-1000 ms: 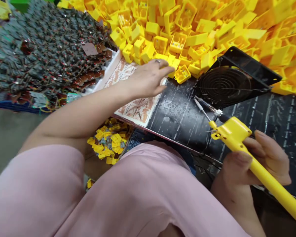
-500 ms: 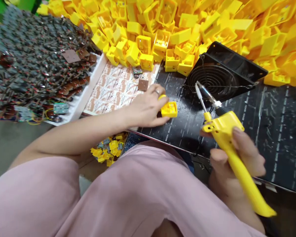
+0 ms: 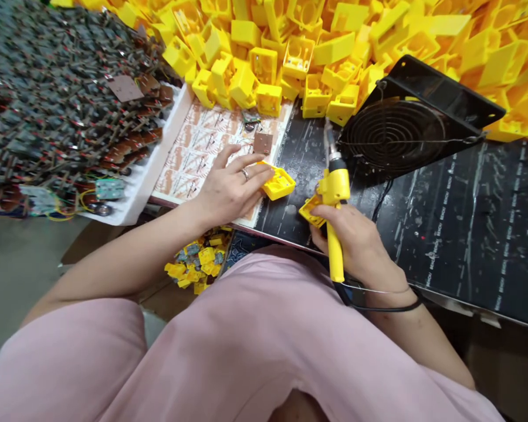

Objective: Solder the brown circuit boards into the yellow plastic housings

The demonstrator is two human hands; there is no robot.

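Observation:
My left hand [image 3: 231, 187] grips a yellow plastic housing [image 3: 278, 183] by its edge, above a printed sheet [image 3: 193, 140] and the black mat's edge. My right hand [image 3: 354, 240] is closed around the yellow handle of a soldering iron [image 3: 334, 187], with its metal tip pointing away from me. A second yellow housing [image 3: 310, 211] lies against the iron and my right fingers. I cannot tell whether those fingers hold it. A small brown square [image 3: 263, 143] lies on the sheet, just beyond my left fingertips.
A black fan [image 3: 393, 132] sits on the scarred black mat [image 3: 466, 234], before a large heap of yellow housings [image 3: 334, 47]. To the left is a white-edged tray [image 3: 158, 140] of dark wired components. Yellow pieces and small boards [image 3: 198, 264] lie below. Pink-clad knees [image 3: 246, 351] fill the foreground.
My right hand and the iron have moved left toward the centre, and the iron now stands more upright. A second housing has appeared beside it. The left hand and its housing have shifted slightly left.

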